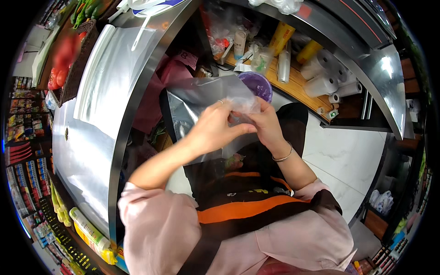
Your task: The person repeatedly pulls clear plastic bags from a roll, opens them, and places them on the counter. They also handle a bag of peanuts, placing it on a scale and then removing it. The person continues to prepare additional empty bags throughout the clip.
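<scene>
A clear plastic bag (192, 99) is stretched in front of my lap. My left hand (215, 125) grips its gathered edge between the fingers and wears a ring. Close beside it, my right hand (266, 122) pinches the same bunched plastic, with a bracelet on that wrist. Past the hands, a purple plastic basin (257, 86) stands on the floor, partly covered by the bag. Below the hands lies my dark apron with an orange band (251, 208); something small and reddish-green shows blurred through the plastic.
A metal counter (86, 154) on the left bears a roll of plastic film (94, 72) and a wicker basket (74, 74) of vegetables. Ahead, a wooden shelf (292, 86) under another metal counter holds several plastic rolls (321, 86) and a bottle (239, 44).
</scene>
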`<state>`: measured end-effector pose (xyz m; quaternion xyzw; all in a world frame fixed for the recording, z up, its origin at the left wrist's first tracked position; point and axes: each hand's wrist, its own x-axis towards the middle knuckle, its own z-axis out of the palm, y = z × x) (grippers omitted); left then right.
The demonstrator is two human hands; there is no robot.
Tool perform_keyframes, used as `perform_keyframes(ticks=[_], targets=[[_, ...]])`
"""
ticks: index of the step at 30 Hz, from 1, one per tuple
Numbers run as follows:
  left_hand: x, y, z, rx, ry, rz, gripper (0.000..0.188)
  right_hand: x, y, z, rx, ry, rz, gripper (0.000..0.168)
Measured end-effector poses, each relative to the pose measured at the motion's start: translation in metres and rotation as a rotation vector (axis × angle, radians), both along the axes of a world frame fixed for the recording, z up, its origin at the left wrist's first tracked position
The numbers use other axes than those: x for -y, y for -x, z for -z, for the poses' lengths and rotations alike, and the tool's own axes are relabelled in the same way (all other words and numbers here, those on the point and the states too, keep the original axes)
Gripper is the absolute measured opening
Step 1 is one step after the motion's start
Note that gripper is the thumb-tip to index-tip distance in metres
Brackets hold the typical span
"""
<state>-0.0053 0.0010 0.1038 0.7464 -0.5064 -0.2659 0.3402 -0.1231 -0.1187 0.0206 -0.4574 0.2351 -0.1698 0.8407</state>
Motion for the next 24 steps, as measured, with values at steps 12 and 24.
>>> perform_keyframes(ticks=[12, 24], targets=[[-0.027, -0.049, 0.073, -1.686, 0.488, -0.592, 0.010, 0.068, 0.048, -0.006, -0.517, 1.329, 0.103, 0.024], [0.009, 0.015, 0.027, 0.118, 0.155, -0.205, 0.041, 0.021, 0.001, -0.001, -0.115, 1.209, -0.013, 0.051]])
